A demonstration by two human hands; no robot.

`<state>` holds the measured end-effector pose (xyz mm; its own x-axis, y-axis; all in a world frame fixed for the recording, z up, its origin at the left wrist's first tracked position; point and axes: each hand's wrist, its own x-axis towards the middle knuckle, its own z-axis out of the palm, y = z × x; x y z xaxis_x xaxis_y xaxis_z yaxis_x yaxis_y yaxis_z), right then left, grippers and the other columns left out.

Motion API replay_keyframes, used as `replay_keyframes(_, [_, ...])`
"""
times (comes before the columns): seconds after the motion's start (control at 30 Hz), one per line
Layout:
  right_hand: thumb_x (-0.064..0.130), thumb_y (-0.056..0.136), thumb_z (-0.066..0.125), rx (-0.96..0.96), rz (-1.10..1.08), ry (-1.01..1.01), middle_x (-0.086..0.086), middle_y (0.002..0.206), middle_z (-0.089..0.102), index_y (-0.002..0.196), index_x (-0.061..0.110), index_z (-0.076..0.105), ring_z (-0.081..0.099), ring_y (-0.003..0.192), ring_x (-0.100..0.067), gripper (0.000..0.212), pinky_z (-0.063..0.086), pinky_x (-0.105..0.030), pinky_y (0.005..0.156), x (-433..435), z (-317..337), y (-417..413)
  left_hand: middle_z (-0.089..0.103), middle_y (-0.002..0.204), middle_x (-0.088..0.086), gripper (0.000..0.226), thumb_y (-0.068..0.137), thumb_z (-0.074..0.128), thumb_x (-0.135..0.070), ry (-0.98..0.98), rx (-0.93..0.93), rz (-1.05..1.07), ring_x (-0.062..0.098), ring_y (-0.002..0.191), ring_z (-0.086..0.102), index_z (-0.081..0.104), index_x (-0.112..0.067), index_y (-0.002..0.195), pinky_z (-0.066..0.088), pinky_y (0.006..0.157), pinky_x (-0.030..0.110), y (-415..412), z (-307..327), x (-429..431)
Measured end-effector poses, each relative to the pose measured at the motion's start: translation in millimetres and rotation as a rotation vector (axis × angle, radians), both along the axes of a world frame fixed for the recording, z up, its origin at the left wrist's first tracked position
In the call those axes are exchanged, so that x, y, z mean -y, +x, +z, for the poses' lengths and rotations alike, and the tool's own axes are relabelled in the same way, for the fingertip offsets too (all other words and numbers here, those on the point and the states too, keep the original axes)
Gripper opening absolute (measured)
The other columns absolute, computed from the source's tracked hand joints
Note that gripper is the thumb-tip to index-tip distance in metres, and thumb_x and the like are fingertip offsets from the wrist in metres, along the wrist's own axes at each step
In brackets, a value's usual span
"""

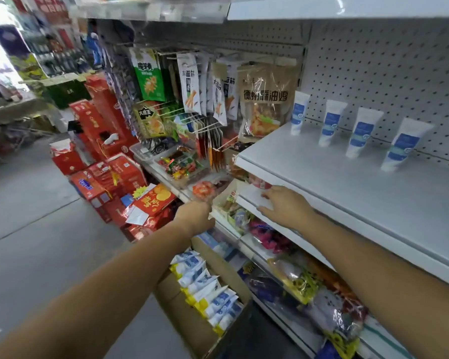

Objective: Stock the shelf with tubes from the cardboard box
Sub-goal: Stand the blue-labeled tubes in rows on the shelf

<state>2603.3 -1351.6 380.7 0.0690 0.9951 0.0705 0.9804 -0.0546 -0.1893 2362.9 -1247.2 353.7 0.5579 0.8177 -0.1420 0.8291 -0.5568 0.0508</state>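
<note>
Several white tubes with blue labels (360, 132) stand cap-down in a row at the back of the white shelf (347, 182), against the pegboard. On the floor below sits the open cardboard box (192, 320), packed with white, blue and yellow tubes (208, 288). My right hand (285, 207) reaches to the left end of the shelf's front edge, its fingers fairly straight and touching the white lip. My left hand (195, 216) is stretched out above the box, seen from the back. Its fingers are hidden, and I see nothing in it.
Snack bags (267, 99) hang on hooks left of the shelf. Trays of packets (182, 167) and lower shelves of bagged goods (303, 278) lie underneath. Red gift boxes (104, 161) are stacked on the grey floor at left.
</note>
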Motion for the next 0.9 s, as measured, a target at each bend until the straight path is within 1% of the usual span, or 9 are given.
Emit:
replay_keyframes(0.1, [0.050, 0.089, 0.054, 0.004, 0.031, -0.013, -0.003, 0.118, 0.061, 0.124, 0.018, 0.060, 0.057, 0.108, -0.022, 0.048, 0.050, -0.034, 0.083, -28.1, -33.1, -33.6, 0.066, 0.109, 0.002, 0.030, 0.087, 0.060, -0.033, -0.051, -0.013, -0.002, 0.025, 0.098, 0.064, 0.062, -0.020, 0.113, 0.058, 0.082, 0.040, -29.0, -29.0, -16.7])
replay_keyframes(0.23, [0.044, 0.088, 0.056, -0.029, 0.008, -0.087, -0.003, 0.101, 0.057, 0.100, 0.016, 0.059, 0.057, 0.098, -0.024, 0.031, 0.043, -0.033, 0.068, -62.5, -78.7, -71.8, 0.063, 0.113, 0.005, 0.028, 0.090, 0.057, -0.027, -0.071, -0.080, -0.074, 0.026, 0.102, 0.061, 0.061, -0.014, 0.114, 0.056, 0.083, 0.040, -53.5, -76.1, -53.8])
replay_keyframes(0.33, [0.039, 0.090, 0.058, -0.080, -0.068, -0.137, -0.006, 0.110, 0.058, 0.110, 0.013, 0.060, 0.057, 0.103, -0.026, 0.033, 0.046, -0.034, 0.074, -80.5, -110.0, -92.0, 0.061, 0.115, 0.007, 0.026, 0.090, 0.055, -0.028, -0.134, -0.168, -0.189, 0.027, 0.104, 0.059, 0.061, -0.013, 0.111, 0.055, 0.082, 0.041, -64.5, -115.6, -82.4])
replay_keyframes(0.43, [0.037, 0.090, 0.060, -0.126, -0.164, -0.189, -0.009, 0.122, 0.057, 0.123, 0.013, 0.057, 0.057, 0.110, -0.029, 0.041, 0.052, -0.038, 0.084, -91.4, -136.8, -109.9, 0.058, 0.122, 0.009, 0.033, 0.092, 0.055, -0.029, -0.198, -0.202, -0.286, 0.029, 0.112, 0.057, 0.059, -0.012, 0.120, 0.053, 0.086, 0.039, -69.6, -148.7, -104.5])
replay_keyframes(0.53, [0.034, 0.090, 0.059, -0.139, -0.235, -0.231, -0.007, 0.122, 0.057, 0.119, 0.013, 0.059, 0.055, 0.113, -0.028, 0.036, 0.050, -0.037, 0.087, -93.5, -155.3, -121.2, 0.058, 0.123, 0.010, 0.030, 0.093, 0.055, -0.029, -0.241, -0.236, -0.323, 0.029, 0.110, 0.059, 0.060, -0.012, 0.118, 0.053, 0.082, 0.038, -73.4, -171.5, -120.1])
replay_keyframes(0.67, [0.027, 0.089, 0.060, -0.183, -0.328, -0.296, -0.007, 0.120, 0.057, 0.126, 0.016, 0.055, 0.056, 0.112, -0.028, 0.039, 0.051, -0.038, 0.087, -80.7, -182.6, -126.2, 0.057, 0.125, 0.011, 0.033, 0.096, 0.052, -0.035, -0.251, -0.272, -0.432, 0.031, 0.112, 0.058, 0.057, -0.013, 0.121, 0.053, 0.087, 0.041, -71.9, -194.4, -130.3])
replay_keyframes(0.73, [0.029, 0.087, 0.063, -0.178, -0.366, -0.327, -0.004, 0.119, 0.058, 0.123, 0.018, 0.057, 0.058, 0.110, -0.026, 0.037, 0.052, -0.037, 0.085, -76.8, -198.1, -123.2, 0.056, 0.126, 0.011, 0.034, 0.097, 0.050, -0.034, -0.250, -0.288, -0.460, 0.031, 0.114, 0.057, 0.055, -0.012, 0.123, 0.052, 0.087, 0.040, -70.2, -199.5, -132.3])
replay_keyframes(0.8, [0.027, 0.086, 0.066, -0.216, -0.382, -0.346, -0.003, 0.117, 0.059, 0.118, 0.018, 0.060, 0.059, 0.108, -0.025, 0.034, 0.053, -0.037, 0.084, -75.1, -211.0, -123.3, 0.056, 0.126, 0.011, 0.036, 0.096, 0.052, -0.032, -0.242, -0.297, -0.452, 0.030, 0.118, 0.054, 0.055, -0.012, 0.125, 0.050, 0.089, 0.040, -71.0, -204.3, -131.1])
replay_keyframes(0.9, [0.016, 0.085, 0.061, -0.247, -0.367, -0.384, -0.005, 0.114, 0.058, 0.112, 0.016, 0.061, 0.061, 0.105, -0.027, 0.026, 0.054, -0.038, 0.080, -75.5, -228.2, -129.9, 0.056, 0.126, 0.009, 0.033, 0.093, 0.054, -0.028, -0.284, -0.286, -0.395, 0.028, 0.121, 0.053, 0.058, -0.015, 0.123, 0.050, 0.091, 0.040, -73.5, -213.3, -126.4])
